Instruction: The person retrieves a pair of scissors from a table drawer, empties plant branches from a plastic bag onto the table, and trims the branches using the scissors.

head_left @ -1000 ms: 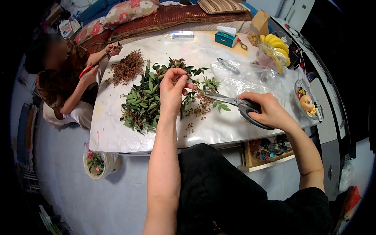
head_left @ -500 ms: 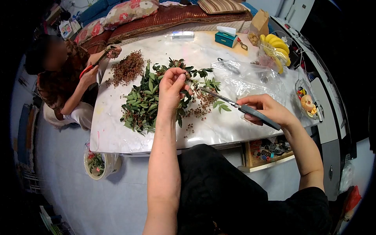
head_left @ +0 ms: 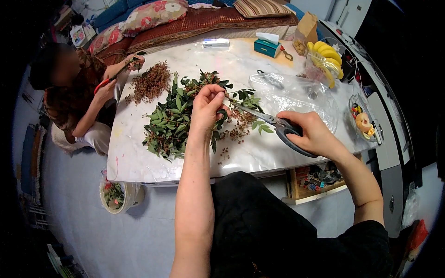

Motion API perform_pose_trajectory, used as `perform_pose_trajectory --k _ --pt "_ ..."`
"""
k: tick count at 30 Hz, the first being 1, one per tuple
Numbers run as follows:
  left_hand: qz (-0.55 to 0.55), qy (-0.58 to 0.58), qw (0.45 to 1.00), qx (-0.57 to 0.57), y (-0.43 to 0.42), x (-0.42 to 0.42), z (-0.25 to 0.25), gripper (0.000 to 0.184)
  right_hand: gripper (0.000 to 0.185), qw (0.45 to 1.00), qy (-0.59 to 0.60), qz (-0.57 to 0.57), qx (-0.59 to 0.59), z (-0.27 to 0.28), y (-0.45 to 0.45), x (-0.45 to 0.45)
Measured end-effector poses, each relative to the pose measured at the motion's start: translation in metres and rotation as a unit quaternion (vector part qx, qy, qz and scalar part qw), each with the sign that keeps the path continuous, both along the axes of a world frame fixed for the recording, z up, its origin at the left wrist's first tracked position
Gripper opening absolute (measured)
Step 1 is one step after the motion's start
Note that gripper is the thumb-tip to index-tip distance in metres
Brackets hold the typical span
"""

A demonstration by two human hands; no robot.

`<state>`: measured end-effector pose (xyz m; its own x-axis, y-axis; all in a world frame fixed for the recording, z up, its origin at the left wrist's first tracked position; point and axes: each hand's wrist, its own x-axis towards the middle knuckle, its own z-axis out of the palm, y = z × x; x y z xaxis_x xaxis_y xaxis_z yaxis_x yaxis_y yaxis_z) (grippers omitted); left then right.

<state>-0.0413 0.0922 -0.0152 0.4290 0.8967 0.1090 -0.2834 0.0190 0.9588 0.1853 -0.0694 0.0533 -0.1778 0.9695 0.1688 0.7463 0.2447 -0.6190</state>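
Note:
My left hand (head_left: 208, 106) pinches a leafy sprig (head_left: 248, 98) over the table, its dark leaves reaching out to the right of my fingers. In my right hand (head_left: 310, 132) is a pair of scissors (head_left: 289, 132) with dark handles; the blades point left, their tips close to the sprig by my left fingertips. Under and left of my left hand lies a heap of leafy branches (head_left: 169, 118) bearing small reddish-brown berries. Loose berry clusters (head_left: 238, 127) are spread below the scissor blades. A bigger pile of reddish-brown berries (head_left: 150, 81) sits farther left.
Across the left corner, another person (head_left: 79, 92) holds red-handled scissors (head_left: 103, 85) and a twig. Clear plastic bags (head_left: 296, 95), bananas (head_left: 330, 58) and a green tissue box (head_left: 267, 47) are on the table (head_left: 139, 164). A bucket (head_left: 132, 197) stands on the floor; an open drawer (head_left: 320, 187) juts out below.
My right hand has turned the scissors, so the handles show wider apart. My left hand has shifted slightly down. The other person's hands have moved a little.

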Motion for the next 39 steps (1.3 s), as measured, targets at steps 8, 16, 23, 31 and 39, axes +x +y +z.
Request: perform_pose_trajectory --k 8,16,23,31,39 --pt "0.029 0.012 0.999 -0.022 -0.001 0.003 -0.004 0.012 0.039 0.99 -0.122 -0.02 0.065 0.001 -0.004 -0.009" --pt "0.066 -0.031 0.996 -0.044 0.0 0.008 -0.007 0.009 0.04 0.966 -0.235 -0.034 0.106 0.0 -0.009 -0.01" --pt "0.065 -0.026 0.996 -0.052 -0.002 0.008 -0.009 0.008 0.037 0.961 -0.252 -0.032 0.106 0.001 -0.008 -0.011" --pt "0.074 0.009 0.995 -0.065 -0.008 0.009 0.0 0.008 0.037 0.95 -0.281 -0.032 0.129 0.002 -0.004 -0.013" --pt "0.08 -0.006 0.995 -0.062 -0.004 0.013 -0.008 0.008 0.036 0.945 -0.293 -0.033 0.139 0.002 -0.002 -0.018"
